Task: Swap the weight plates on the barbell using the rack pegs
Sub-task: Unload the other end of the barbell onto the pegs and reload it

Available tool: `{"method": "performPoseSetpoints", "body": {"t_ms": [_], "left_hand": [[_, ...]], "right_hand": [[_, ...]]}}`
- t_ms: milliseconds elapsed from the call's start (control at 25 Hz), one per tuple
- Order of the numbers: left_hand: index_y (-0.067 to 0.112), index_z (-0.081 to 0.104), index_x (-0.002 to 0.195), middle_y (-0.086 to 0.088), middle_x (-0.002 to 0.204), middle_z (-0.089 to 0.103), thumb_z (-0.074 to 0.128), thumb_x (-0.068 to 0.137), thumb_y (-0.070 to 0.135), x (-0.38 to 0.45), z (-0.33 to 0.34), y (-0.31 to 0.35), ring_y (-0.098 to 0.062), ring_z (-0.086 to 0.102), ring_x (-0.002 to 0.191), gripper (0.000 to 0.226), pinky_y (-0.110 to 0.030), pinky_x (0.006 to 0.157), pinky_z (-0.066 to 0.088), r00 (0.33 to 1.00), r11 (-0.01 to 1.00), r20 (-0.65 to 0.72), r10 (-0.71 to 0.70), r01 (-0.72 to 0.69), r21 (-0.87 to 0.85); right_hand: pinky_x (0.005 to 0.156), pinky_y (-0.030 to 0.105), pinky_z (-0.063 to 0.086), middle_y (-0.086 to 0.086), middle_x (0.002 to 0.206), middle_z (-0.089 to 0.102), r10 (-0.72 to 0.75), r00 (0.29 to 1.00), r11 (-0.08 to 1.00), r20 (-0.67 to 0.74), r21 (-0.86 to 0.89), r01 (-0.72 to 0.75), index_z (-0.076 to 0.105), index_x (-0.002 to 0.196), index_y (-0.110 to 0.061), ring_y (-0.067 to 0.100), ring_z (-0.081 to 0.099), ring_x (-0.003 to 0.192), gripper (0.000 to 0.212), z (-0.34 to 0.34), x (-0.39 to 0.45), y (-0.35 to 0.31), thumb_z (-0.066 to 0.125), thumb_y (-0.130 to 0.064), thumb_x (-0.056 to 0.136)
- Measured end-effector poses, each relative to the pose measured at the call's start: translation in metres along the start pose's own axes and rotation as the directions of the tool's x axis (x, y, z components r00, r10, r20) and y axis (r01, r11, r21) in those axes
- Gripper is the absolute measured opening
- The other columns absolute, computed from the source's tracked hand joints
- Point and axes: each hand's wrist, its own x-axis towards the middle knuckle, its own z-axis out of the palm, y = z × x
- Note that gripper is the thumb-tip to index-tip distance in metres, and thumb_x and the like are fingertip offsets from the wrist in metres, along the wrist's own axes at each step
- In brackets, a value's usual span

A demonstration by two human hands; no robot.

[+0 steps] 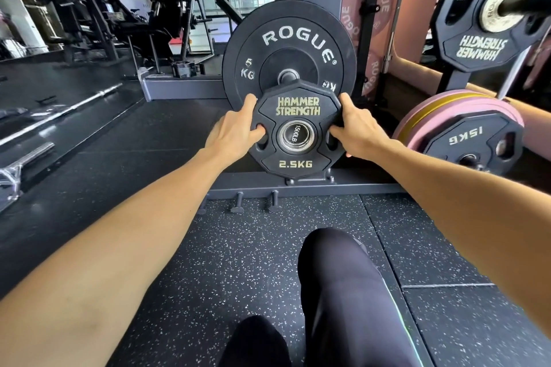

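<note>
From the head view, I held a small black plate (296,135) marked "HAMMER STRENGTH" and "2.5KG" upright in front of me, my left hand (235,128) gripping its left edge with a fingertip hooked into the left grip slot, and my right hand (356,129) gripping its right edge with fingers curled into the right slot. A metal sleeve end (297,134) reading "1500LB" showed through the plate's centre hole. Just behind it, a larger black bumper plate (287,50) lettered "ROGUE" and "5 KG" sat on a peg (287,76) of the rack, its lower part hidden by the small plate. To the right, a black plate (474,140) with mirrored "15KG" lettering lay against pink and yellow discs (453,106), and above it another black plate (489,9) showed reversed "HAMMER STRENGTH" writing. Pink plates (368,3) marked "ROGUE" hung farther back. My dark-clad knee (337,277) was over the speckled rubber floor (238,247).
</note>
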Motion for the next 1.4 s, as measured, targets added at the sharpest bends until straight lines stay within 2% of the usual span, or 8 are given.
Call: {"method": "performPoseSetpoints", "body": {"t_ms": [80, 240, 480, 600, 720, 920, 1160, 1400], "left_hand": [[0.022, 0.026, 0.12, -0.013, 0.073, 0.06, 0.054, 0.095, 0.023, 0.002, 0.004, -0.003, -0.034, 0.059, 0.061, 0.037, -0.047, 0.057, 0.052, 1.0, 1.0, -0.015, 0.001, -0.001, 0.009], [0.021, 0.024, 0.12, -0.01, 0.073, 0.06, 0.052, 0.096, 0.022, 0.019, 0.011, -0.006, -0.032, 0.058, 0.059, 0.037, -0.044, 0.055, 0.051, 1.0, 1.0, 0.018, -0.011, 0.01, 0.021], [0.014, 0.02, 0.121, -0.006, 0.069, 0.054, 0.044, 0.1, 0.021, 0.053, 0.027, -0.012, -0.026, 0.049, 0.053, 0.033, -0.036, 0.049, 0.032, 0.995, 0.99, 0.059, -0.083, 0.075, 0.12], [0.009, 0.019, 0.123, -0.003, 0.069, 0.05, 0.039, 0.102, 0.022, 0.08, 0.036, -0.017, -0.024, 0.046, 0.055, 0.032, -0.037, 0.054, 0.03, 0.99, 0.977, 0.062, -0.131, 0.118, 0.177], [0.013, 0.018, 0.113, -0.004, 0.071, 0.052, 0.033, 0.102, 0.025, 0.111, 0.046, -0.023, -0.024, 0.047, 0.058, 0.023, -0.036, 0.052, 0.025, 0.981, 0.981, 0.09, -0.171, 0.162, 0.106], [0.018, 0.014, 0.104, -0.005, 0.08, 0.053, 0.033, 0.103, 0.025, 0.162, 0.072, -0.041, -0.022, 0.048, 0.064, 0.021, -0.038, 0.059, 0.029, 0.965, 0.974, 0.132, -0.227, 0.221, 0.056], [0.011, 0.015, 0.13, -0.006, 0.081, 0.052, 0.036, 0.099, 0.014, 0.229, 0.096, -0.058, -0.022, 0.046, 0.062, 0.038, -0.039, 0.061, 0.031, 0.958, 0.965, 0.137, -0.251, 0.236, 0.118], [0.014, 0.016, 0.111, -0.01, 0.086, 0.051, 0.039, 0.092, 0.002, 0.275, 0.112, -0.07, -0.023, 0.043, 0.06, 0.032, -0.044, 0.068, 0.034, 0.962, 0.965, 0.12, -0.246, 0.23, 0.128]], "right_hand": [[0.062, 0.041, 0.044, 0.015, 0.084, 0.056, -0.025, 0.999, 0.999, -0.027, -0.03, 0.024, 0.025, 0.098, -0.022, 0.039, 0.056, 0.068, 0.031, 0.004, 0.003, 0.003, 0.054, -0.016, 0.089], [0.062, 0.039, 0.041, 0.014, 0.084, 0.054, -0.018, 0.999, 0.998, -0.033, -0.057, 0.016, 0.022, 0.098, -0.025, 0.037, 0.055, 0.068, 0.033, 0.009, 0.025, 0.008, 0.053, -0.018, 0.091], [0.064, 0.04, 0.04, 0.011, 0.082, 0.052, 0.039, 0.998, 0.992, -0.044, -0.116, -0.043, 0.03, 0.116, -0.016, 0.037, 0.053, 0.069, 0.032, 0.024, 0.069, 0.017, 0.052, -0.022, 0.093], [0.064, 0.04, 0.037, 0.01, 0.084, 0.054, 0.084, 0.994, 0.971, -0.075, -0.219, -0.098, 0.031, 0.122, -0.01, 0.033, 0.051, 0.071, 0.037, 0.033, 0.096, 0.025, 0.049, -0.031, 0.098], [0.064, 0.038, 0.034, 0.013, 0.093, 0.065, 0.082, 0.992, 0.924, -0.097, -0.366, -0.112, 0.033, 0.123, -0.008, 0.036, 0.061, 0.081, 0.04, 0.042, 0.126, 0.035, 0.044, -0.038, 0.1], [0.068, 0.036, 0.032, 0.012, 0.109, 0.067, 0.085, 0.994, 0.827, -0.076, -0.551, -0.112, 0.041, 0.119, -0.006, 0.035, 0.065, 0.102, 0.043, 0.053, 0.191, 0.042, 0.039, -0.045, 0.1], [0.067, 0.035, 0.034, 0.011, 0.107, 0.067, 0.098, 0.993, 0.779, -0.06, -0.616, -0.114, 0.043, 0.111, -0.008, 0.032, 0.065, 0.101, 0.041, 0.073, 0.257, 0.057, 0.035, -0.046, 0.101], [0.069, 0.035, 0.033, 0.011, 0.11, 0.066, 0.113, 0.991, 0.78, -0.075, -0.611, -0.135, 0.044, 0.112, -0.007, 0.033, 0.065, 0.104, 0.043, 0.088, 0.309, 0.072, 0.036, -0.047, 0.101]]}}
